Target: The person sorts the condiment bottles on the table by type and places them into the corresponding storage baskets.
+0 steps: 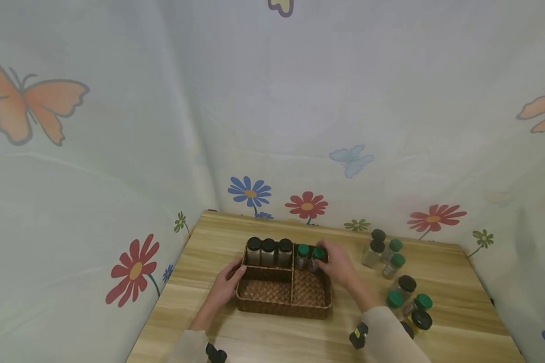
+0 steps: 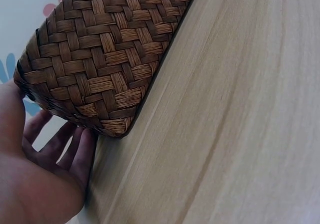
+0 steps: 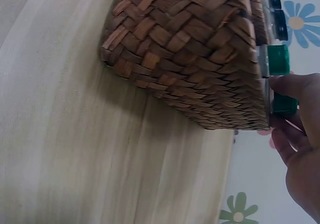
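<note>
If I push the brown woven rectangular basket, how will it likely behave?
The brown woven rectangular basket probably slides rather than rolls, being boxy and flat-sided. Its straight-standing walls suggest stiffness. The three upright, black-capped cylindrical jars inside might wobble.

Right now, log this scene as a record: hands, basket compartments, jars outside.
Left hand: holds the left end of the rectangular brown woven basket
Right hand: pinches a cylindrical green-capped jar
Far-left compartment: three cylindrical black-capped jars
Right compartment: that jar, another green-capped one
Outside: black- and green-capped jars right of the basket
Surface: pale wood-grain table
</note>
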Demonstrator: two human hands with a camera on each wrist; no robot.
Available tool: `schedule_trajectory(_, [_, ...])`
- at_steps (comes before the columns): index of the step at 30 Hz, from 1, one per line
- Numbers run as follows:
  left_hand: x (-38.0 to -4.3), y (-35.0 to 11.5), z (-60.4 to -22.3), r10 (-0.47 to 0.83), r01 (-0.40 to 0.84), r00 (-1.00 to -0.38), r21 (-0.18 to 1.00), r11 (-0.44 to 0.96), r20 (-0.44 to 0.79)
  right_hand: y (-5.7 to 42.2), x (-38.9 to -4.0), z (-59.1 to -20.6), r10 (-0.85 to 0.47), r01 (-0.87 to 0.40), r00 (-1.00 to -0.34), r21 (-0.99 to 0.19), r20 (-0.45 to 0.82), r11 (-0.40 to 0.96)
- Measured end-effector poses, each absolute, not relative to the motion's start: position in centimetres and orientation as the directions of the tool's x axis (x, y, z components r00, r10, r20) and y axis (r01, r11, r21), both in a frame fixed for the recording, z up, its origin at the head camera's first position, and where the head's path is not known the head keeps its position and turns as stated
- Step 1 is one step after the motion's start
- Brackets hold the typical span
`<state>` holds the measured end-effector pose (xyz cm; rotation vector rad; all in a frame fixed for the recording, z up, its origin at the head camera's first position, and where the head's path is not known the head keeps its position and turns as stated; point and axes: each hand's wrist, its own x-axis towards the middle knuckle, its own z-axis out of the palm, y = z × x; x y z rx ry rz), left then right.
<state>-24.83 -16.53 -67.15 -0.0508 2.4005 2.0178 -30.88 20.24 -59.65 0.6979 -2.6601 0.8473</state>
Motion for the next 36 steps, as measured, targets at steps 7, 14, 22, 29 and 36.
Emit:
schedule_trajectory(7, [-25.0,-16.4,-67.2,-0.021,0.008,-1.000,0.987,0.161,0.012,20.1,-31.4,-60.5,-0.325,-0.500,-0.857,-0.491,0.400,0.713])
schedule_trajectory(14, [-25.0,-16.3,-67.1,-0.011,0.008,-1.000,0.984,0.175,0.010,19.8,-31.4,-60.7,-0.296,-0.466,-0.876,-0.512,0.381,0.722])
schedule_trajectory(22, [-24.8,-16.4,-67.5,-0.011,0.000,-1.000,0.987,0.161,0.002,19.2,-31.1,-60.8,-0.266,-0.422,-0.899,-0.523,0.349,0.741])
schedule_trajectory(29, [-23.6,-16.2,-64.8,0.009,-0.014,-1.000,0.991,0.134,-0.015,19.2,-30.9,-61.0,-0.265,-0.428,-0.895,-0.525,0.358,0.736])
schedule_trajectory(36, [-23.8,-16.1,-65.0,0.008,-0.015,-1.000,0.991,0.133,-0.016,19.2,-30.9,-61.1,-0.270,-0.438,-0.889,-0.518,0.370,0.734])
